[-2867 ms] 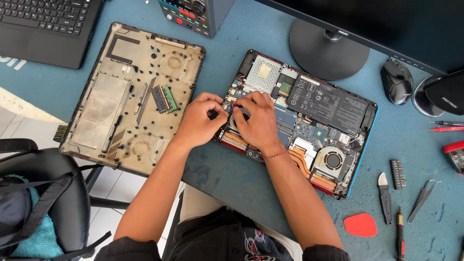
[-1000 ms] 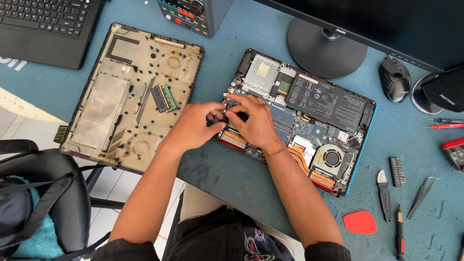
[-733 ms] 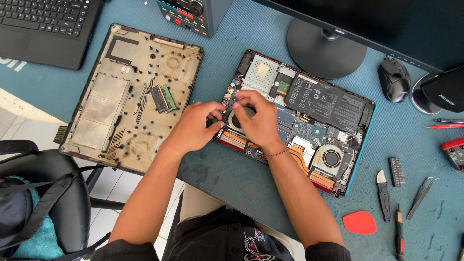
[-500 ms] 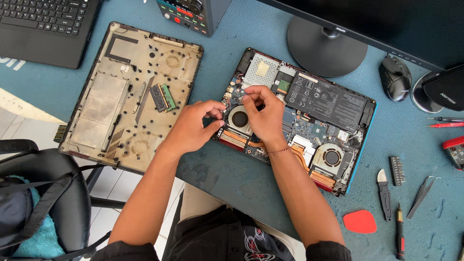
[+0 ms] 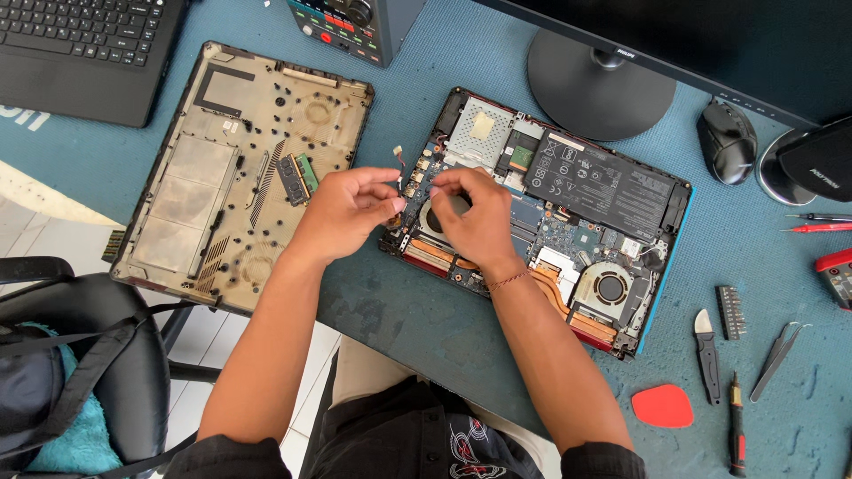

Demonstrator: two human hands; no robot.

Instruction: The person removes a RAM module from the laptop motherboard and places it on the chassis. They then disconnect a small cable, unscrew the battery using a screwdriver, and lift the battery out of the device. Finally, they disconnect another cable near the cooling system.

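**Two hands at the left fan of an opened laptop**

Nearest the camera: 1 black chair [image 5: 80,355] at lower left w/ a teal cloth [image 5: 75,439] on it; the person's 2 forearms reached up from the bottom edge over the blue mat [image 5: 417,319].

Lower right on the mat lay small tools: 1 red pick [image 5: 662,405]; 1 red-and-black screwdriver [image 5: 736,424]; 1 pair of tweezers [image 5: 777,359]; 1 small black blade tool [image 5: 706,344]; 1 bit strip [image 5: 732,311].

Mid-distance: left hand [image 5: 342,213] curled, thumb and forefinger pinched shut, but what they gripped was too small to tell; a short wire w/ a small connector [image 5: 398,156] stood just above the fingertips; right hand [image 5: 475,217] lay over the left fan [image 5: 435,217], fingertips pinched together near the board's left edge; whether they gripped anything, cannot tell. Both hands were on the opened laptop base [image 5: 541,213], at its left end; it showed 2 fans, the right fan [image 5: 611,287] uncovered, 1 black battery [image 5: 599,182] and copper heat pipes.

Left of it, apart: 1 removed bottom cover [image 5: 240,168], inner side up, w/ 2 memory sticks [image 5: 299,176] lying on it.

Farthest: 1 black laptop [image 5: 80,44] top left; 1 instrument w/ red buttons [image 5: 355,22]; 1 monitor stand [image 5: 601,84]; 1 black mouse [image 5: 726,142]; 1 dark speaker [image 5: 812,168] at the right edge.
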